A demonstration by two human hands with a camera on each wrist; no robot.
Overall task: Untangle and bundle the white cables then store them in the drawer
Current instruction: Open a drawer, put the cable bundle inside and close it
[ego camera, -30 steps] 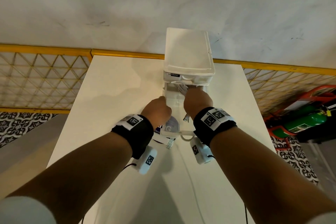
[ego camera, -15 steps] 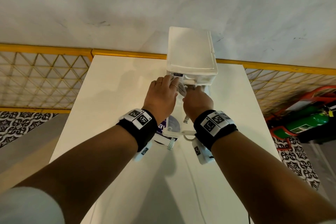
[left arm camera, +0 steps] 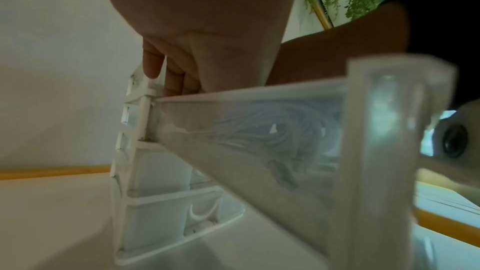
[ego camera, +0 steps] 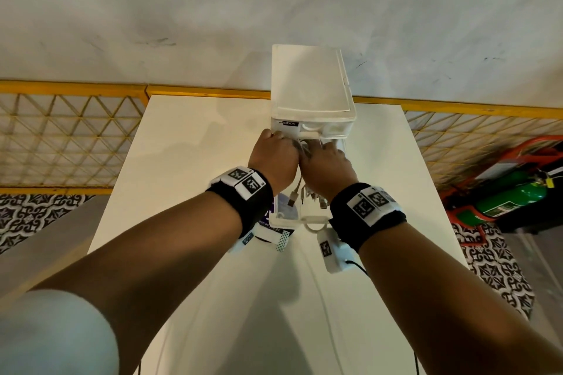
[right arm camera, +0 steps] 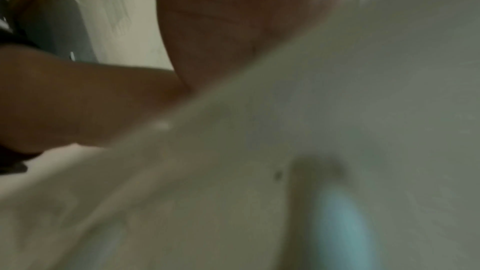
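Note:
A white drawer unit (ego camera: 310, 94) stands at the far edge of the table, with its clear drawer (ego camera: 283, 216) pulled out toward me. White cables (ego camera: 297, 195) with USB plugs lie in the drawer, partly under my hands; in the left wrist view the cables (left arm camera: 259, 141) show through the drawer's clear side. My right hand (ego camera: 329, 161) reaches down into the drawer, fingers curled over the cable bundle and hidden. My left hand (ego camera: 272, 158) is beside it, and its fingertips (left arm camera: 155, 67) press on the unit's frame (left arm camera: 140, 93) at the drawer's left corner. The right wrist view is blurred.
The white table (ego camera: 182, 161) stands against a pale wall. A small printed pack (ego camera: 274, 227) lies under the drawer's front. A thin white cord (ego camera: 323, 298) runs along the table toward me. A yellow mesh railing (ego camera: 61, 131) lies behind, and a green fire extinguisher (ego camera: 511, 201) sits at the right.
My left hand moved from the drawer's front left corner forward to the unit's front beside the right hand. The right hand stayed in the drawer on the cables.

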